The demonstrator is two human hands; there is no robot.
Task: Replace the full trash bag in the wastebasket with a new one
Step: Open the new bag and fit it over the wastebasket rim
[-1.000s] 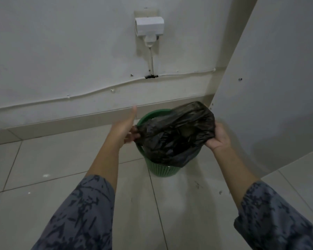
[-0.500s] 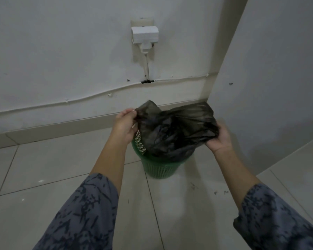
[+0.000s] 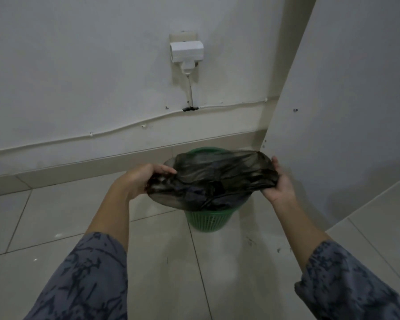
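Left hand: closed on the left edge of the black trash bag, centre of the frame.
Right hand: gripping the right edge of the same bag, right of centre.
Bag: stretched between both hands, long axis left to right, directly over the green wastebasket.
Wastebasket: on the floor below centre, mouth covered; contents not visible.
Next move, probably: pulling the bag mouth down around the rim.

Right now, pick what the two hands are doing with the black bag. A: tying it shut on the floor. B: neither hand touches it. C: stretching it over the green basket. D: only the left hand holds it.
C: the left hand and right hand grip opposite edges of the bag, spread above the basket.
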